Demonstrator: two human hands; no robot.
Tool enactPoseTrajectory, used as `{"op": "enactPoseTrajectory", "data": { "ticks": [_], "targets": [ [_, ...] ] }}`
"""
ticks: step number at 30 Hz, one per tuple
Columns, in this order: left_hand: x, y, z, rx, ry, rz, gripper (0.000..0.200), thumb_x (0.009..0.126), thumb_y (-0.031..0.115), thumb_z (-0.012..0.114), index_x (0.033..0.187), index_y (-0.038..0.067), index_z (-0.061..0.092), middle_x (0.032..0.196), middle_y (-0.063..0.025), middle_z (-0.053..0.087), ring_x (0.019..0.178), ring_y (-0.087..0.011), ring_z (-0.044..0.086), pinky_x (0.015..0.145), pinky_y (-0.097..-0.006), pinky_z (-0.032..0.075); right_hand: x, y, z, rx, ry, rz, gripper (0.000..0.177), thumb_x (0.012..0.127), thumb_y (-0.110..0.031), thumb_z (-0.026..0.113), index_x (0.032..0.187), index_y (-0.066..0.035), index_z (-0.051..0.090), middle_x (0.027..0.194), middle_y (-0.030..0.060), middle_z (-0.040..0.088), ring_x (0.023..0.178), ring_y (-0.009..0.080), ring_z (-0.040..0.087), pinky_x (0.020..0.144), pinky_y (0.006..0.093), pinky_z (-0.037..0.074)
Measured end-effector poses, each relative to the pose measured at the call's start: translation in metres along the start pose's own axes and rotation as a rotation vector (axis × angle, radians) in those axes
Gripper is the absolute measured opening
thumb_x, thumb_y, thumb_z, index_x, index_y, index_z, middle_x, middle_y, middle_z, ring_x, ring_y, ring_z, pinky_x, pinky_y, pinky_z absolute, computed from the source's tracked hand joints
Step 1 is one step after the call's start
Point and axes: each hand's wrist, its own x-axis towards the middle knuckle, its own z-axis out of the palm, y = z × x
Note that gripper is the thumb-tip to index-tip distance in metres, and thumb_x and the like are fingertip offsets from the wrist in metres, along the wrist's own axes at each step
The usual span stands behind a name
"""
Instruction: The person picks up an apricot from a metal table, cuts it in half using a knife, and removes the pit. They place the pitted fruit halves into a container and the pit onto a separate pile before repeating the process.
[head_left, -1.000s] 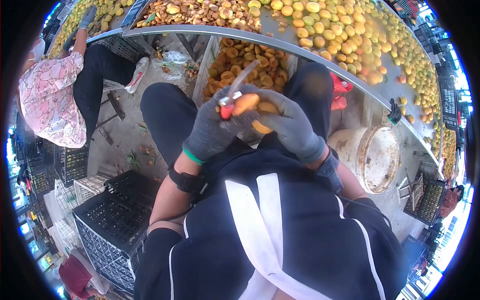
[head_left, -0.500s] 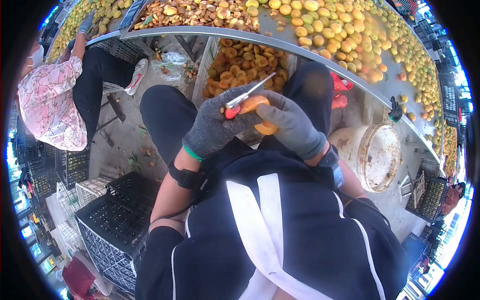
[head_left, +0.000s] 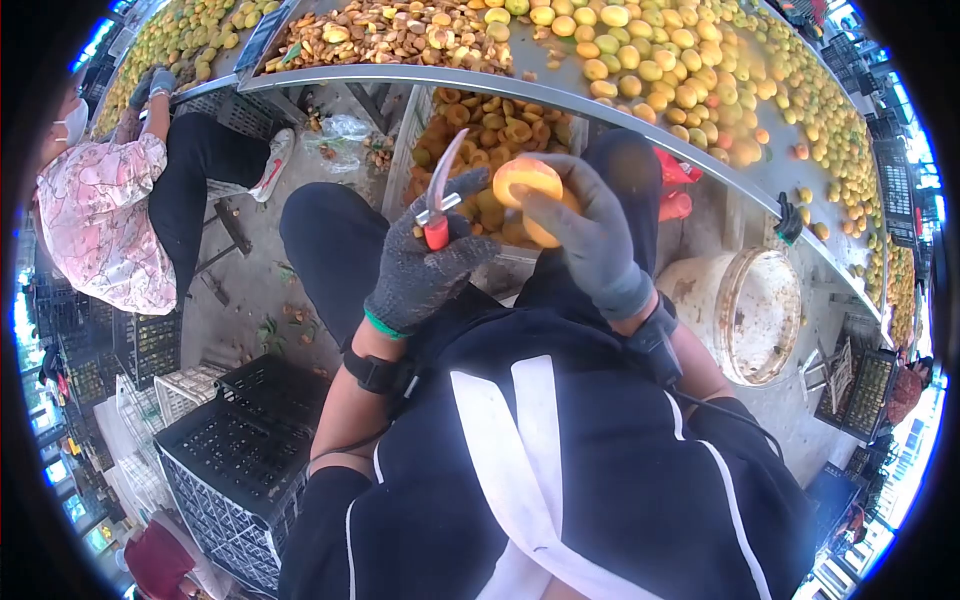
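My left hand, in a dark grey glove with a green cuff, is closed on a small knife with a red handle and a curved blade pointing up. To its right, my right hand, also gloved, grips orange apricot halves between thumb and fingers, one above the other. The hands are apart. Below them, between my knees, a crate holds many cut apricot halves.
A metal-edged table curves across the top with whole apricots and a pile of pits. A white bucket stands at right, black crates at lower left. A person sits at left.
My hands have moved apart. The knife has left the fruit and its blade now points more upward. The apricot halves have moved up and right with my right hand.
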Motion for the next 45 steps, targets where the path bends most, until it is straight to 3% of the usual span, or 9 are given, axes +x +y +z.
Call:
{"op": "enactPoseTrajectory", "data": {
  "ticks": [7,15,21,26,32,37,38,40,45],
  "targets": [
    [0.002,-0.002,-0.002,0.198,0.022,0.09,0.034,0.085,0.013,0.071,0.117,0.004,0.061,0.081,-0.0019,0.064,0.07,-0.007,0.057,0.064,-0.022,0.046,-0.007,0.024,0.001,0.635,-0.1,0.264,0.034,0.092,-0.017,0.061,0.121,0.0,0.055,0.113,0.0069,0.06,0.104,0.0158,0.059,0.093,0.0276,0.047],
    [-0.001,-0.004,-0.008,0.022,-0.028,-0.139,0.026,0.093,0.018,0.063,0.115,0.004,0.057,0.07,-0.0019,0.057,0.049,-0.0092,0.05,0.043,-0.0201,0.037,-0.009,0.018,-0.001,0.071,-0.049,0.037,0.033,0.09,-0.015,0.061,0.118,0.001,0.055,0.115,0.0095,0.06,0.103,0.016,0.06,0.091,0.0279,0.049],
    [0.007,-0.006,-0.009,-0.006,-0.139,-0.209,0.045,0.089,0.018,0.069,0.128,0.006,0.051,0.094,-0.0032,0.063,0.075,-0.0081,0.059,0.065,-0.0221,0.048,-0.006,0.014,0.004,0.427,-0.147,0.331,0.034,0.09,-0.017,0.063,0.118,0.001,0.056,0.111,0.0076,0.06,0.1,0.0149,0.059,0.088,0.0252,0.047],
    [0.018,-0.02,-0.01,0.117,-0.189,0.145,0.068,0.078,0.017,0.079,0.137,0.01,0.046,0.124,-0.0083,0.059,0.109,-0.0176,0.058,0.096,-0.031,0.046,0.005,0.022,-0.001,0.294,-0.184,0.297,0.035,0.09,-0.019,0.064,0.118,0.001,0.056,0.109,0.0067,0.06,0.098,0.0139,0.059,0.087,0.0241,0.046],
    [0.024,0.006,-0.014,0.454,-0.143,0.41,0.076,0.072,0.018,0.083,0.138,0.012,0.046,0.127,-0.011,0.06,0.114,-0.0233,0.06,0.095,-0.0351,0.048,0.015,0.021,-0.001,0.192,-0.186,0.339,0.031,0.09,-0.02,0.066,0.114,-0.001,0.059,0.105,0.0056,0.061,0.092,0.0112,0.058,0.081,0.0222,0.046],
    [0.024,0.003,-0.014,0.279,-0.248,0.135,0.06,0.077,0.011,0.078,0.131,0.005,0.052,0.126,-0.012,0.06,0.114,-0.0223,0.059,0.097,-0.0336,0.047,0.014,0.033,-0.006,-0.164,-0.187,0.262,0.028,0.092,-0.02,0.061,0.115,-0.004,0.06,0.097,0.0048,0.065,0.087,0.0103,0.061,0.073,0.0232,0.049],
    [0.026,0.004,-0.015,0.648,-0.247,0.32,0.056,0.078,0.01,0.075,0.13,0.008,0.054,0.122,-0.0109,0.063,0.111,-0.0239,0.061,0.094,-0.0335,0.048,0.014,0.032,-0.004,-0.086,-0.284,0.178,0.025,0.093,-0.018,0.061,0.113,-0.003,0.06,0.095,0.0044,0.065,0.085,0.0098,0.061,0.071,0.0235,0.05],
    [0.022,-0.005,-0.009,0.394,-0.199,0.304,0.047,0.083,0.018,0.069,0.128,0.013,0.055,0.109,-0.0122,0.067,0.1,-0.0291,0.066,0.086,-0.0343,0.052,0.011,0.016,0.009,-0.126,-0.189,0.264,0.024,0.091,-0.011,0.061,0.113,-0.002,0.059,0.098,0.0041,0.066,0.089,0.0098,0.061,0.078,0.0223,0.05],
    [0.016,-0.003,-0.01,0.806,-0.261,0.367,0.052,0.082,0.025,0.069,0.131,0.015,0.053,0.105,-0.0155,0.065,0.095,-0.0339,0.065,0.077,-0.0387,0.052,0.008,0.056,-0.01,-0.469,-0.26,-0.029,0.028,0.088,-0.006,0.061,0.115,-0.001,0.057,0.101,0.0071,0.065,0.092,0.0143,0.061,0.083,0.0272,0.05]
  ]
}}
